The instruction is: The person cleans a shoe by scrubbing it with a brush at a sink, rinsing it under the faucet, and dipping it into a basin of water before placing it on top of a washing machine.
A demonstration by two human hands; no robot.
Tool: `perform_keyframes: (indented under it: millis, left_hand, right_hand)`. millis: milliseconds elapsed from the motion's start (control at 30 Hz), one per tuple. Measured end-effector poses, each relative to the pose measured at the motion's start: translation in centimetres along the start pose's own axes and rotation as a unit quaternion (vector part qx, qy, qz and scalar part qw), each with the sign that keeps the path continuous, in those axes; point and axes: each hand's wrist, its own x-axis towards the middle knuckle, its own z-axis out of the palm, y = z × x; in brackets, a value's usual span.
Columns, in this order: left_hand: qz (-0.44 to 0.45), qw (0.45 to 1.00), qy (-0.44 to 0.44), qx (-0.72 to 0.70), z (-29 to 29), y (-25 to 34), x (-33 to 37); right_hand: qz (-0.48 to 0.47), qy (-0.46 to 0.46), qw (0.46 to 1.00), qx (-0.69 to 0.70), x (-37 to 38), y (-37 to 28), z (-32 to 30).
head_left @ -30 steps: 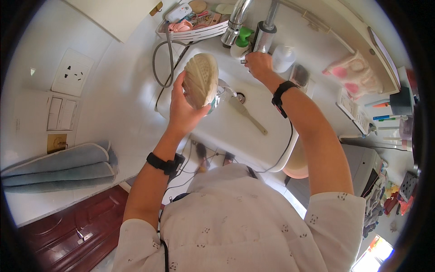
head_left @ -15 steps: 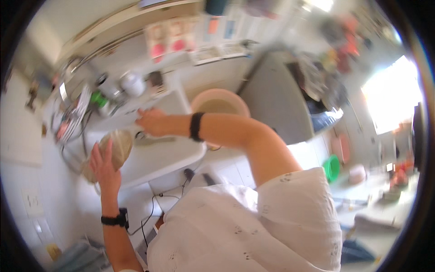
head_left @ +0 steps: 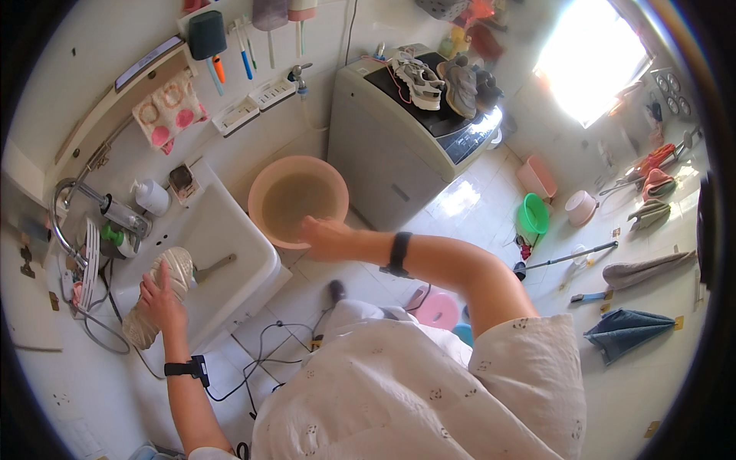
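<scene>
Tiny bathroom sink (head_left: 230, 230): left hand (head_left: 162, 295) clamped on the shoe (head_left: 165, 295), right hand (head_left: 326, 239) gripping the basin (head_left: 299, 201) rim, I'd tip that murky water slowly

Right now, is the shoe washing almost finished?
Probably not. Done: three shoes sit on the washer. In hand: the left hand holds a pale shoe over the sink; the right hand grips the basin of murky water. That shoe isn't on the washer yet.

Left hand (head_left: 162, 300) raised, fingers curled in grip; right hand (head_left: 326, 238) outstretched, arm extended.
</scene>
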Motion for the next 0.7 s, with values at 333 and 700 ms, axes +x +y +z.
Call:
perform_keyframes:
  millis: [333, 700]
  left_hand:
    - [-0.067, 0.98, 0.113, -0.152, -4.4, 3.9, 3.2]
    - [-0.178, 0.495, -0.004, -0.85, -12.6, 14.2, 10.3]
  right_hand:
    - [-0.012, -0.026, 1.0, 0.002, -2.0, 8.0, -2.0]
    - [-0.149, 0.135, 0.973, 0.115, -1.8, 12.4, -13.5]
